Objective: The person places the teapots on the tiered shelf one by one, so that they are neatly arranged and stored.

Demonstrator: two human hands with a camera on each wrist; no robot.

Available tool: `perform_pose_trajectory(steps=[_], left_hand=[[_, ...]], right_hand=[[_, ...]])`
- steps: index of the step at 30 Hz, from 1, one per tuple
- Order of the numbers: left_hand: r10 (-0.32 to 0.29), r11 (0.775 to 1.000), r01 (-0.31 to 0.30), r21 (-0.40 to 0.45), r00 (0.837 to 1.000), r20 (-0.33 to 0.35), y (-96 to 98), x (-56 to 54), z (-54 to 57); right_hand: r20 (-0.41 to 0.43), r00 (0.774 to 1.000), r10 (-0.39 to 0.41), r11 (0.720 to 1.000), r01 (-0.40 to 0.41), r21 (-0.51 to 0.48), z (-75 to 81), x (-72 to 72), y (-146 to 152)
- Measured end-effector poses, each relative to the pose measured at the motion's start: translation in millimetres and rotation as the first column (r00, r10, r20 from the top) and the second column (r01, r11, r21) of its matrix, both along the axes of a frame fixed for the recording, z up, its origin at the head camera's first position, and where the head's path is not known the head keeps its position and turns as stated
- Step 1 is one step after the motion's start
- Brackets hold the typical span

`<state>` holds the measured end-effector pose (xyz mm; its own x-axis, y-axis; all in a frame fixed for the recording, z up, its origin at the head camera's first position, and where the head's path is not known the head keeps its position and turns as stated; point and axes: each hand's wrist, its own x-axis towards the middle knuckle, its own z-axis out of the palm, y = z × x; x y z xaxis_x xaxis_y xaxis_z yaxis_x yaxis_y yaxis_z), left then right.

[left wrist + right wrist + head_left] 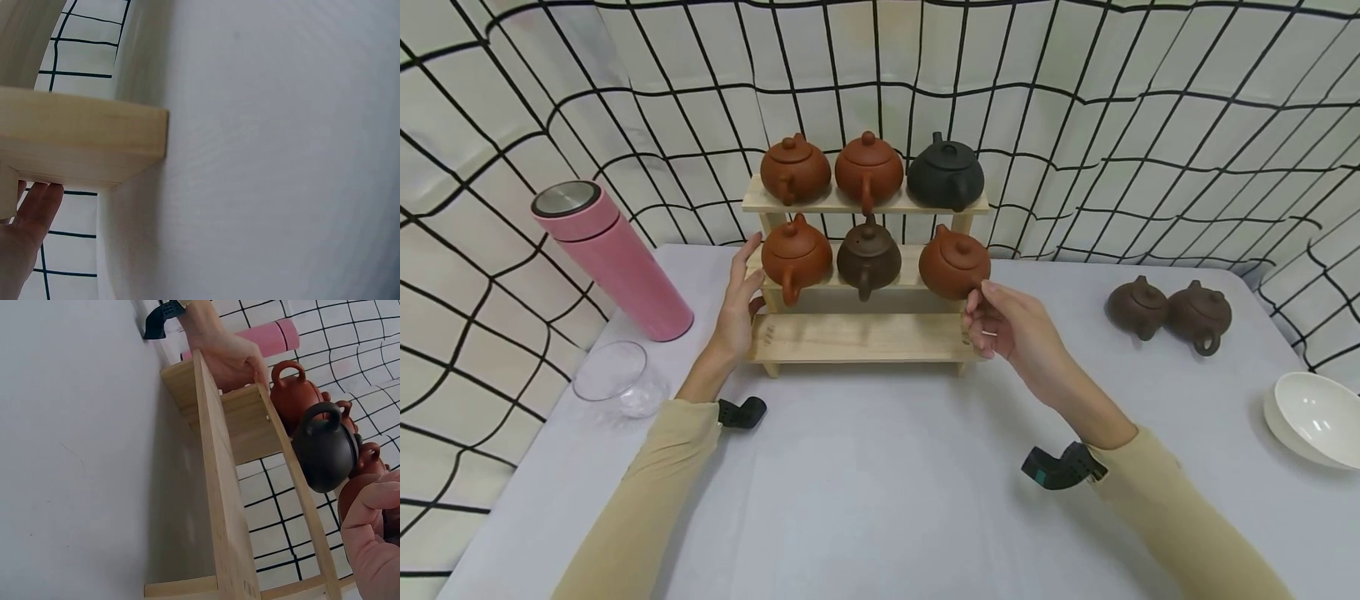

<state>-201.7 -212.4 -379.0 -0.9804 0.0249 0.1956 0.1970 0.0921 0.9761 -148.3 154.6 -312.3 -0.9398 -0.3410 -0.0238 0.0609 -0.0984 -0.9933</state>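
My right hand (1018, 333) pinches the handle of a reddish-brown clay teapot (953, 260) at the right end of the middle shelf. Against the left side of the wooden three-tier stand (865, 337) rests my left hand (730, 321), its fingers extended along the side. Beside it on the middle shelf sit an orange-brown teapot (796, 252) and a dark brown teapot (868, 254). Two red-brown teapots, one left (795, 171) and one central (868, 169), share the top shelf with a black teapot (945, 173). The bottom shelf is bare.
Two dark brown teapots, one (1138, 307) beside the other (1199, 317), stand on the table at right, near a white bowl (1315, 421). A pink flask (617, 262) and a clear glass (612, 375) stand at left. Black wire grid (880, 85) encloses the back and sides.
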Motion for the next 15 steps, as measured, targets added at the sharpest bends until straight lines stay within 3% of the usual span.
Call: perform_pose_trajectory(steps=[8,15], left_hand=[[-0.009,1.000,0.009,0.001,1.000,-0.008,-0.1,1.0,-1.9],[-0.004,1.000,0.004,-0.002,1.000,-0.014,-1.1,0.3,-2.6]], right_hand=[[-0.004,0.999,-0.041,0.999,0.041,0.019,-4.6,-13.7,-8],[-0.001,1.000,-0.030,0.997,0.030,0.067,-5.3,-20.0,-13]])
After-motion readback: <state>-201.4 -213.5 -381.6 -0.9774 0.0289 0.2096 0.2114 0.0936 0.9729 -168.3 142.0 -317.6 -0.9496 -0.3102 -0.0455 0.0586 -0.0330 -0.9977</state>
